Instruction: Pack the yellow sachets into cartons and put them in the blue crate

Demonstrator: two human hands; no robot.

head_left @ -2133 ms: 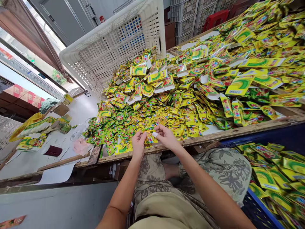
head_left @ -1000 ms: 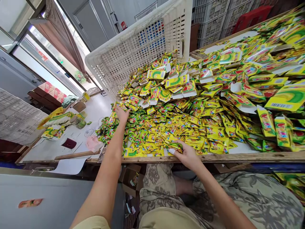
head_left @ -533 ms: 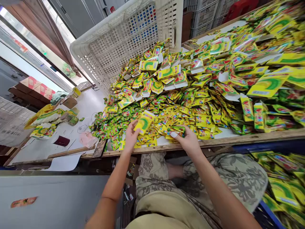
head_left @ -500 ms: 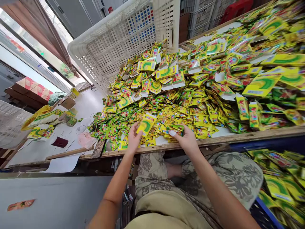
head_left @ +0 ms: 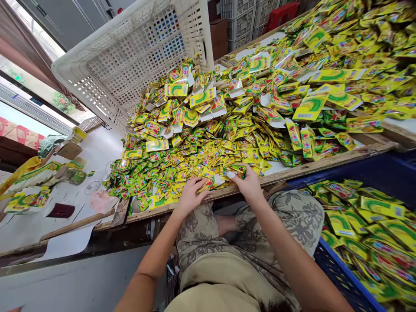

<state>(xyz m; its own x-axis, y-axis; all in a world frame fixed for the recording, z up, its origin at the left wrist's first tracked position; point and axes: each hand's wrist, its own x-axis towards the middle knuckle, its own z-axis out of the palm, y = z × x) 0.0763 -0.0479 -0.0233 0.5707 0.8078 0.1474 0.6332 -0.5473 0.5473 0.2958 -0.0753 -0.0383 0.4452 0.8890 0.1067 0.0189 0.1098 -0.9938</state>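
Note:
My left hand (head_left: 191,195) is closed on a small printed carton (head_left: 212,183) held low over the table's front edge. The carton lies on its side, its white open end towards my right hand. My right hand (head_left: 249,186) pinches a green-and-yellow sachet (head_left: 236,169) between thumb and fingers, a little to the right of that white end; whether it is one sachet or more I cannot tell. A heap of small yellow and green sachets (head_left: 182,162) spreads in front of both hands. Behind it are piled more cartons (head_left: 203,97), several with open white flaps.
A white plastic crate (head_left: 107,65) lies tipped behind the heap. Along the front runs a wooden edge strip (head_left: 292,173). A blue crate (head_left: 344,271) of yellow cartons stands low on my right. On the left are a dark red cup-like object (head_left: 61,211) and a clear jar (head_left: 77,175).
My left hand has turned the carton from upright to sideways and brought it down near my right hand. The right hand still pinches the sachet. The view has swung right.

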